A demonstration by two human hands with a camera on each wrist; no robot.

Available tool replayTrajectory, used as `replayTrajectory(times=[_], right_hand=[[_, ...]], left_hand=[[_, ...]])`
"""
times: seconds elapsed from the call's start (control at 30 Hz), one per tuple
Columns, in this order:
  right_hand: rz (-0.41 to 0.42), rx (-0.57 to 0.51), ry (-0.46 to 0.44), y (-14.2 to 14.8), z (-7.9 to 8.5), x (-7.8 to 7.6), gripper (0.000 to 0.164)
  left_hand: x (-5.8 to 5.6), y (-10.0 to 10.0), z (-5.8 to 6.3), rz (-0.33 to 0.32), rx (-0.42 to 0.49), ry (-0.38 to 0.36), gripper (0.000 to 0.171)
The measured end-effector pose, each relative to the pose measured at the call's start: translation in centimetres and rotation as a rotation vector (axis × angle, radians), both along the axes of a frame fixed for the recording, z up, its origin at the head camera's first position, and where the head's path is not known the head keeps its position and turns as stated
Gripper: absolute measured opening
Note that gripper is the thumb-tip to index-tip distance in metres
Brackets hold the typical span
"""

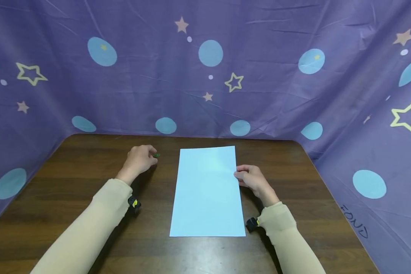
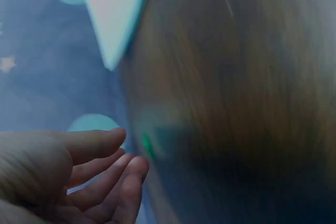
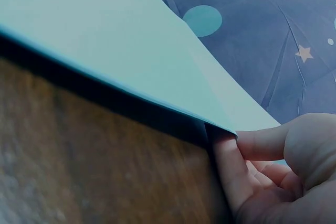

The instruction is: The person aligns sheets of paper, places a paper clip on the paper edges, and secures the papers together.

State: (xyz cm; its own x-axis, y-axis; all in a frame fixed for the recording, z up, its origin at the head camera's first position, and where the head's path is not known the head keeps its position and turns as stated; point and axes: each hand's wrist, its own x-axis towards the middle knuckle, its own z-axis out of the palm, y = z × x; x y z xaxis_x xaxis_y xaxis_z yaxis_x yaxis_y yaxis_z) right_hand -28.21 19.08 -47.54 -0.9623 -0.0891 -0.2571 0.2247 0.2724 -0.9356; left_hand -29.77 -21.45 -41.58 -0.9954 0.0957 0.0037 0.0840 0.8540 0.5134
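Plainly pinched by the right hand (image 1: pixel 254 179), a pale blue sheet (image 1: pixel 209 192), fingers parted on the empty left hand (image 1: pixel 139 159), a green object (image 2: pixel 148 146) beside it

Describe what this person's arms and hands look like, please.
The left sleeve and right sleeve are long, plain and cream, ending near the wrists. At each wrist sits a small black device, left and right, with a touch of yellow. The left hand and right hand are bare, without gloves.
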Motion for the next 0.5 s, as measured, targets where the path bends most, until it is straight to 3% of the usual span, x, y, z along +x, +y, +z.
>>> replayTrajectory(times=[0.23,0.43,0.5], right_hand=[[-0.001,-0.009,0.005,0.2,-0.3,0.0,0.035],[-0.003,-0.01,0.016,0.1,-0.3,-0.1,0.035],[-0.003,-0.014,0.019,0.2,-0.2,-0.2,0.035]], left_hand=[[-2.8,-0.6,-1.0,-0.028,-0.147,0.023,0.029],[-3.9,-0.8,-1.7,-0.022,-0.163,0.049,0.008],[-4.1,-0.7,-1.9,-0.026,-0.164,0.063,0.015]])
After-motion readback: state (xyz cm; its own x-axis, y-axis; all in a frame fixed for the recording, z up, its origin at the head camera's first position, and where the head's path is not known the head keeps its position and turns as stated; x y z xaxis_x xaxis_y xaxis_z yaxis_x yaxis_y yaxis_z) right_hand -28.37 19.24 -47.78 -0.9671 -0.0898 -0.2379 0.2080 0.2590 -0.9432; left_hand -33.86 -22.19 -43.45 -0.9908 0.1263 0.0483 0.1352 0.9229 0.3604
